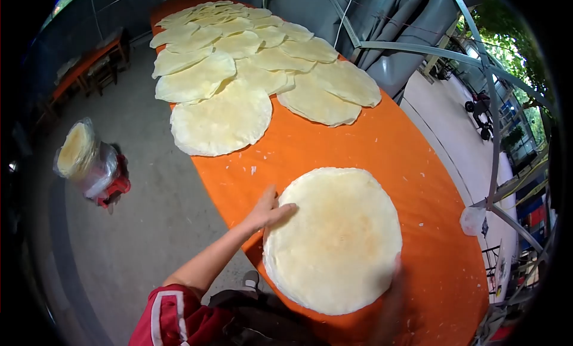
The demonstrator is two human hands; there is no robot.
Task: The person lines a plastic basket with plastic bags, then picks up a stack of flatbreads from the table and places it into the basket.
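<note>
Left hand (270, 213), thumb and fingers apart, apparently steadies the flatbread stack (335, 241); blurred right hand (394, 283), state indeterminable.

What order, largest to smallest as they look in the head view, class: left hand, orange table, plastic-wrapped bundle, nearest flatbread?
1. Orange table
2. Nearest flatbread
3. Plastic-wrapped bundle
4. Left hand

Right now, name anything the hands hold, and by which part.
The left hand touches the bread at its left edge, thumb on top; the right hand, blurred, is at its right edge. Actual gripping cannot be told.
</note>
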